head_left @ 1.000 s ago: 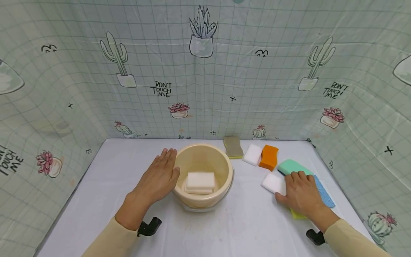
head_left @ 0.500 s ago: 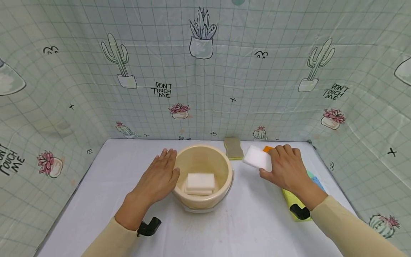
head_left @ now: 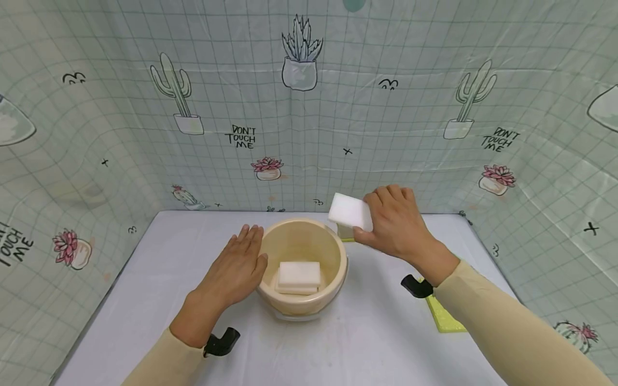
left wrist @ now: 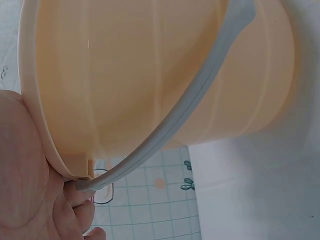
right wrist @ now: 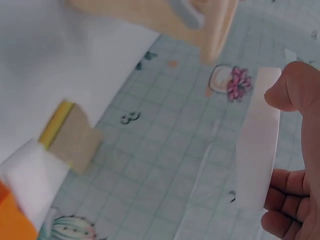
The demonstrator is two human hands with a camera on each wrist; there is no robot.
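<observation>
wht sponge in R hand, nr bucket

Head view: held white sponge, one end covered by the right hand; grey-and-yellow sponge, mostly concealed behind it; yellow piece, partly obscured by the right sleeve, itself cropped by the frame; lower white block, largely covered by the upper white block. Left wrist view: bucket, cropped at top; left hand, cropped at left and bottom. Right wrist view: orange sponge and loose white sponge, both blurred, cropped at left.
</observation>
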